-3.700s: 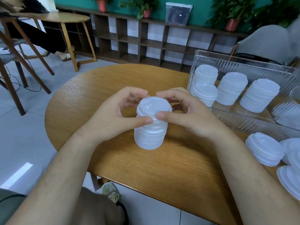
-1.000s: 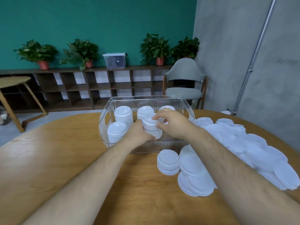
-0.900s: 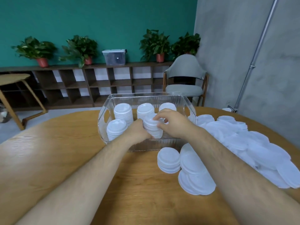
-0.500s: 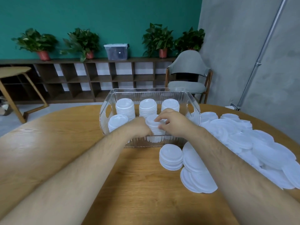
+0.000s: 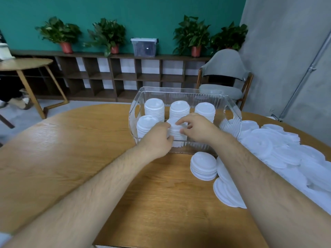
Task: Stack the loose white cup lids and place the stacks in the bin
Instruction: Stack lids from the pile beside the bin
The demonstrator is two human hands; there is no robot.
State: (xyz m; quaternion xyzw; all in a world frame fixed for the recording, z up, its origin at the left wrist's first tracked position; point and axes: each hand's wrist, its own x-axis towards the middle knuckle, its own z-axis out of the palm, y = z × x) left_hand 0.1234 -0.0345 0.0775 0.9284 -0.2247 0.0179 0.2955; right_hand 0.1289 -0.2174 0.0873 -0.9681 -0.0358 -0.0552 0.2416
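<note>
Right now both hands reach over the near wall of the clear ribbed plastic bin [image 5: 231,122], with a stack of white round plastic cup lids [image 5: 176,130] between them. The left hand [image 5: 157,138] curls round the stack's left side. The right hand [image 5: 197,128] clamps its top and right side with bent fingers [image 5: 184,119]. The stack stands upright, long axis vertical, lid tops facing up, in the bin's front row. Beyond the fingertips stand three taller stacks [image 5: 179,109], and another stack [image 5: 146,124] sits just left of the left knuckles. Behind the right wrist, a short stack [image 5: 203,165] rests on the round wooden table [image 5: 71,149].
</note>
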